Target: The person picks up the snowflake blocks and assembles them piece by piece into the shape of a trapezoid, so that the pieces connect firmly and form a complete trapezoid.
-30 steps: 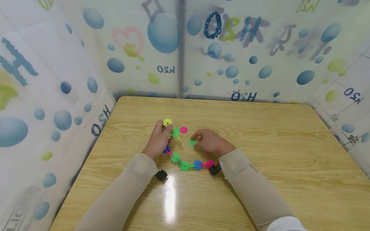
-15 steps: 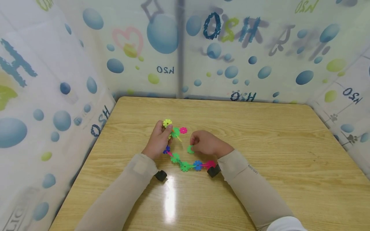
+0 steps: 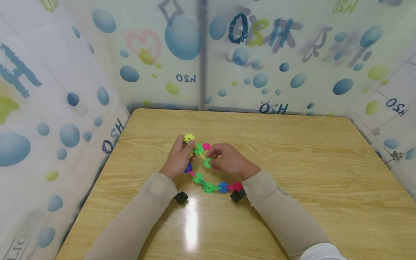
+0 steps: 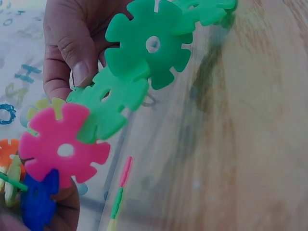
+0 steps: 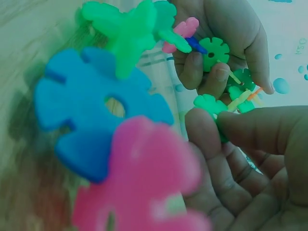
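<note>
A chain of plastic snowflake discs (image 3: 208,187) curves over the wooden table (image 3: 292,151), with green, blue and pink pieces. My left hand (image 3: 186,146) grips its far end, where a yellow disc (image 3: 189,138), a green disc (image 3: 198,148) and a pink disc (image 3: 206,146) are joined. My right hand (image 3: 210,159) pinches a loose green disc (image 3: 207,163) right beside that end; whether they touch cannot be told. In the right wrist view, the pinched green disc (image 5: 208,103) sits just below my left hand (image 5: 226,38). The left wrist view shows the chain's green disc (image 4: 149,45) and pink disc (image 4: 62,149) up close.
Printed bubble-pattern sheets (image 3: 260,54) wall the table in at the back and on both sides. Black wrist cameras (image 3: 180,197) hang under both sleeves near the chain's lower curve. Bare wood lies to the right and towards the near edge.
My right hand has carried the green disc up and left, from beside the chain's middle to the end held by my left hand. The left hand has barely moved.
</note>
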### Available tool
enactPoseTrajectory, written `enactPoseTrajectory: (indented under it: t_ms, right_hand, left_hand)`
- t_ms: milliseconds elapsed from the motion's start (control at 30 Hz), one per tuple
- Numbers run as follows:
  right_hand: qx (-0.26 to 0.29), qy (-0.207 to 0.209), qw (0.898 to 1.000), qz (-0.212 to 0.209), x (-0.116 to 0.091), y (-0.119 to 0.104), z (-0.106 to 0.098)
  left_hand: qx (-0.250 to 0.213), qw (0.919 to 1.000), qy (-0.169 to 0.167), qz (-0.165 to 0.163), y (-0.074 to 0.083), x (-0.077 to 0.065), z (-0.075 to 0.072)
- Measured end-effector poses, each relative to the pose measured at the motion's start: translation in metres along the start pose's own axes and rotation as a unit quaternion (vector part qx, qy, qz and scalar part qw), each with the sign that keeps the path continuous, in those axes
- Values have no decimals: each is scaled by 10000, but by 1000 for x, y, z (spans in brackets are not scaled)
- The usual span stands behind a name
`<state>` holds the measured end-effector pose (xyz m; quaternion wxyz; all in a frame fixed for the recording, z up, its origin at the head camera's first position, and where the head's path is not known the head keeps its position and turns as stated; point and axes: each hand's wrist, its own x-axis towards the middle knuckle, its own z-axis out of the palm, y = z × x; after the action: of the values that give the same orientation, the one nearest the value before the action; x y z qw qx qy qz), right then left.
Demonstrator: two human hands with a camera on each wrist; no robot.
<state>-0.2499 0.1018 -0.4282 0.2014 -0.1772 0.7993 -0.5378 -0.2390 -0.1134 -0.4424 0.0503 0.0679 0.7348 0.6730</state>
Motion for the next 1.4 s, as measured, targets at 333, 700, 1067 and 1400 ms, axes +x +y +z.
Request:
enactPoseTrajectory:
  t_ms: [333, 700, 1067, 1400]
  right_hand:
    - [-118, 27, 9999, 11, 1, 1, 2]
    - [-176, -8, 9997, -178, 2, 0, 3]
    - [298, 240, 9992, -129, 1, 0, 4]
    - [550, 304, 9977, -262, 2, 3, 9]
  left_hand:
    - [-170, 9997, 79, 145, 1, -1, 0]
    - [-173, 9996, 153, 172, 0, 0, -1]
    - [-180, 9995, 145, 219, 0, 0, -4]
    - [-145, 9994, 19, 305, 1, -1, -2]
